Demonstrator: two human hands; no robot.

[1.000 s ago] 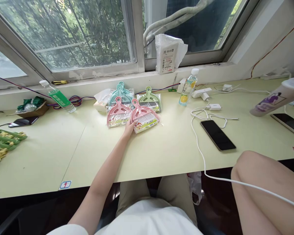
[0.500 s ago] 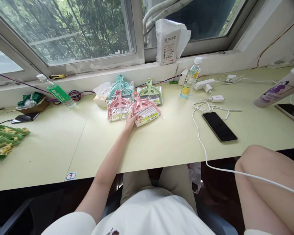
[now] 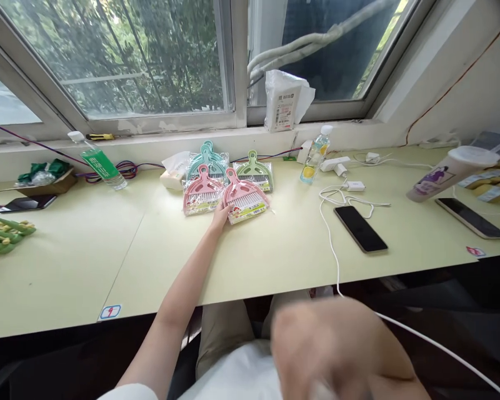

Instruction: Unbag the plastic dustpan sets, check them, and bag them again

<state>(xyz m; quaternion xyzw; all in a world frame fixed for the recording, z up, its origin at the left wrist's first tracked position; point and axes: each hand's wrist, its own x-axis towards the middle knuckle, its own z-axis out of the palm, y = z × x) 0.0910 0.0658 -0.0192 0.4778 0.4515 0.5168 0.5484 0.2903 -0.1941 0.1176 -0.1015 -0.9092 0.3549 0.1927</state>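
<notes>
My left arm reaches across the pale yellow desk (image 3: 275, 261), and my left hand (image 3: 220, 215) is closed on the lower corner of a wrapped pink dustpan set (image 3: 245, 197). Beside it lies a second pink set (image 3: 200, 191), with a teal set (image 3: 208, 158) and a green set (image 3: 255, 169) behind them. My right hand (image 3: 337, 350) is a large blur low in the view, close to the camera over my lap. Its fingers are smeared by motion.
A black phone (image 3: 360, 229) with a white cable (image 3: 335, 261) lies to the right, near a lemon-label bottle (image 3: 312, 161), a paper cup (image 3: 445, 175) and another phone (image 3: 470, 218). On the left are a green-label bottle (image 3: 100, 165) and green items (image 3: 2, 236).
My right hand has come up blurred into the bottom of the view. The bare knee at the right has left the view. My left hand stays at the pink set.
</notes>
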